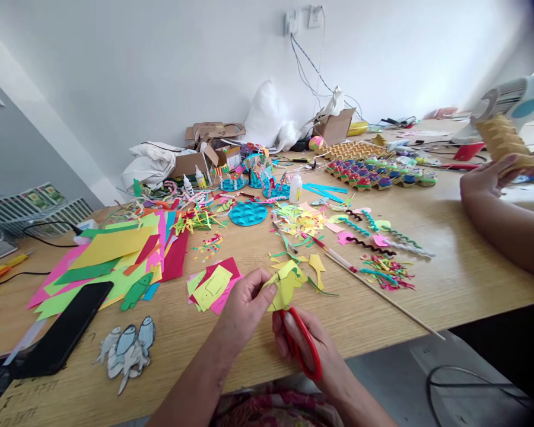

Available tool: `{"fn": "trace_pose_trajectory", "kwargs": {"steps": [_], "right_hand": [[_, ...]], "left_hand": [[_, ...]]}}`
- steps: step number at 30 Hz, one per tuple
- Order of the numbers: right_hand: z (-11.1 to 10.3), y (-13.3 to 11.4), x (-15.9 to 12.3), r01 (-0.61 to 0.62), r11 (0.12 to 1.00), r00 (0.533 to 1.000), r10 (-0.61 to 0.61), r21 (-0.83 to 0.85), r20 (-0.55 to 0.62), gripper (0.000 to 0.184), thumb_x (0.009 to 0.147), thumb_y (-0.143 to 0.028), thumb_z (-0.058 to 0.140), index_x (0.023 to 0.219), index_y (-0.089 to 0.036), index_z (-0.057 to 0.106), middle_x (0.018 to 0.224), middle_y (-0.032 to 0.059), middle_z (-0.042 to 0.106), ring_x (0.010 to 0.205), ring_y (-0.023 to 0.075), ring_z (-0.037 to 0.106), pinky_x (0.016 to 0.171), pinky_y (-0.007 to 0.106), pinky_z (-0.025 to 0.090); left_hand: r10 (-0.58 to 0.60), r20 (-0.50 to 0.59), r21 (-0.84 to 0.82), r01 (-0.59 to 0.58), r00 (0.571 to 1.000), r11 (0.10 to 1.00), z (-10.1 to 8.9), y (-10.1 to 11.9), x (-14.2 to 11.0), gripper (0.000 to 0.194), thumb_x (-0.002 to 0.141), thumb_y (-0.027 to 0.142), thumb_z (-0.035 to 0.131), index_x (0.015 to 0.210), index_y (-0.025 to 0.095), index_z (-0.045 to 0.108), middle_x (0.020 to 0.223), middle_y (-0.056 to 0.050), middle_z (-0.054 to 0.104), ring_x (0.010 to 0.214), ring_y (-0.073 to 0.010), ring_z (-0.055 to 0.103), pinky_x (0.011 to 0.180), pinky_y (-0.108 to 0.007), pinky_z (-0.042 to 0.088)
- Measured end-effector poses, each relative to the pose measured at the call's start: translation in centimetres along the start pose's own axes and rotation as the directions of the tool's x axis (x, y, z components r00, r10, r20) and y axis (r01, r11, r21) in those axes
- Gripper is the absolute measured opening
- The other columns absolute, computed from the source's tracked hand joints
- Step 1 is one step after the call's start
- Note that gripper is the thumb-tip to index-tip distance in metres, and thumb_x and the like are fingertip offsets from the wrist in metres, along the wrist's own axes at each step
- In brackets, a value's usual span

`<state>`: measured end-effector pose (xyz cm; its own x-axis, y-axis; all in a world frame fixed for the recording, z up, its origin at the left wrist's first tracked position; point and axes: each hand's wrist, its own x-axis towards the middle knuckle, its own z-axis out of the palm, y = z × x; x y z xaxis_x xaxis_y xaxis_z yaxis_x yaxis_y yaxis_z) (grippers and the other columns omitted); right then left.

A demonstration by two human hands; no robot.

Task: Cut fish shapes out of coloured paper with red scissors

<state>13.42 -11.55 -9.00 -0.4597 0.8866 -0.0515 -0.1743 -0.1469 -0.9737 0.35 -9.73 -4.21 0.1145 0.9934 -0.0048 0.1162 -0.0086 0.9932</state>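
Note:
My left hand (254, 299) pinches a piece of yellow paper (287, 281) with a drawn outline, close to the table's front edge. Red-handled scissors (310, 350) sit in my right hand (318, 344), fingers closed round the loops; their blades are mostly hidden by the paper. Yellow and green paper scraps (317, 267) lie just beyond my hands. To the left is a small stack of coloured paper pieces, topped by a yellow piece with a fish outline (212, 288). Several grey-blue paper fish (129, 350) and one green paper fish (136, 292) lie farther left.
A black phone (69, 329) and coloured paper sheets (115, 249) cover the left side. A long wooden stick (382, 293) runs toward the front edge. Glue bottles (296, 187), a blue disc (248, 213) and painted egg cartons (378, 174) stand farther back. Another person's hand (493, 178) holds a carton piece at right.

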Motion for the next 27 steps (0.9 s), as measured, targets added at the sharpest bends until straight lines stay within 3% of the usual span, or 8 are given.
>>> {"fn": "trace_pose_trajectory", "kwargs": {"steps": [11, 27], "right_hand": [[-0.69, 0.91, -0.09, -0.033, 0.998, 0.999, 0.034, -0.058, 0.021, 0.045, 0.083, -0.06, 0.043, 0.067, -0.018, 0.05, 0.05, -0.0024, 0.046, 0.045, 0.011, 0.037, 0.043, 0.023, 0.027], [-0.01, 0.73, 0.17, 0.059, 0.996, 0.998, -0.06, 0.073, 0.013, 0.044, 0.084, -0.057, 0.043, 0.065, -0.018, 0.049, 0.048, -0.0026, 0.046, 0.043, 0.0102, 0.039, 0.043, 0.022, 0.031]], "left_hand": [[-0.012, 0.033, 0.012, 0.012, 0.999, 1.0, 0.01, -0.28, -0.08, 0.02, 0.079, 0.033, 0.047, 0.068, 0.018, 0.05, 0.062, 0.003, 0.044, 0.058, -0.0106, 0.039, 0.054, -0.022, 0.03], [-0.004, -0.064, 0.035, 0.006, 0.998, 0.999, 0.7, 0.04, 0.16, 0.019, 0.079, 0.03, 0.046, 0.064, 0.019, 0.045, 0.054, 0.006, 0.036, 0.051, -0.009, 0.031, 0.05, -0.021, 0.027]]}}
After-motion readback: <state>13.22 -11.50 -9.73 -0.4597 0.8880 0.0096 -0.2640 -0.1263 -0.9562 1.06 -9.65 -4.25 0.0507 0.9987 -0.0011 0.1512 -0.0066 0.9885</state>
